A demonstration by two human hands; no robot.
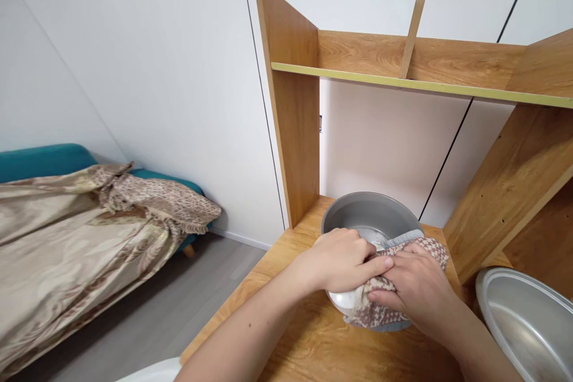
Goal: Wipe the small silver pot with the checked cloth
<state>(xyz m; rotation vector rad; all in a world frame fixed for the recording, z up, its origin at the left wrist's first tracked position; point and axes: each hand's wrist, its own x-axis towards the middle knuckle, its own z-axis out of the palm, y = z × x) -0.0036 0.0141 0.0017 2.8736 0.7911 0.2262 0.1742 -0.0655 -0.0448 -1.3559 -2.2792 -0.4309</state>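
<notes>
Nearest to me: my two bare forearms rise from the bottom edge and meet over a wooden desk [313, 340]; a pale rounded shape shows at the bottom edge, left of my left arm, and I cannot tell what it is.
Left hand [342, 259]: I see it curled over the near rim of a grey metal bowl [367, 215], fingers closed on the rim and on the edge of the cloth, thumb pointing right.
Right hand [414, 289]: it lies palm down on a patterned cloth [430, 248], fingers bent and pressing the cloth against the bowl's near side; its fingertips touch my left thumb.
Bowl: it sits on the desk near the middle of the view, tilted toward me, its inside plain and dull grey, with a paler patch just behind my knuckles.
Cloth: brown and white check with a grey edge, draped over the bowl's right rim and hanging down its near wall under my right hand.
Second metal bowl [523, 322]: shiny, at the lower right, apart from my hands and partly cut off by the frame.
Shelf unit [290, 131]: wooden uprights and a shelf stand on the back of the desk against a white wall.
Left of the desk: a teal sofa [40, 160] under a beige patterned cover [89, 227], on a grey floor.
</notes>
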